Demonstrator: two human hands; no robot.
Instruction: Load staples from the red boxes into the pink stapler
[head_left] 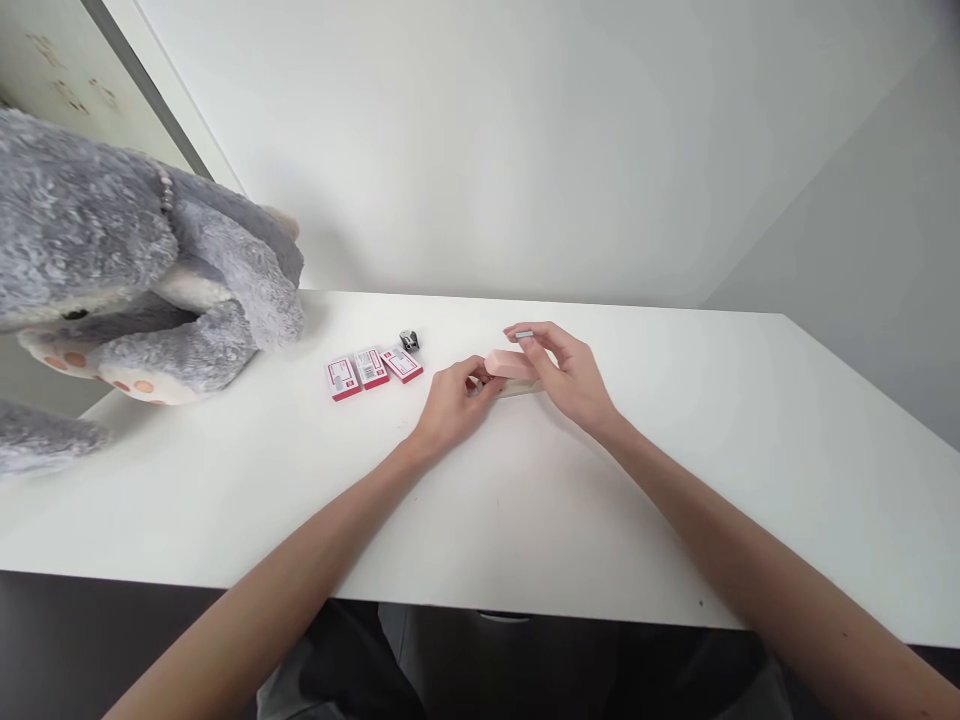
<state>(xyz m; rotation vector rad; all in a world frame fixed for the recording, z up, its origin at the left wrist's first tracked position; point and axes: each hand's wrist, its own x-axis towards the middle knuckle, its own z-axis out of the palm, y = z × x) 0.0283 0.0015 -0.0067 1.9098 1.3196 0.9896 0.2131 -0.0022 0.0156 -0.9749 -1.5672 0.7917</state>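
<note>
While three boxes (371,368) lie nearby, left hand (451,402) grips stapler (511,364) and right hand (571,376) pinches grey strip (524,335).

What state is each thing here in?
Left hand: gripping the pink stapler
Right hand: pinching the grey strip
Pink stapler: held; whether open, unclear
Grey strip: pinched, outside the stapler
Three boxes: lying flat, labels up
Black object: resting near boxes
Plush toy: slumped, partly outside frame
</note>
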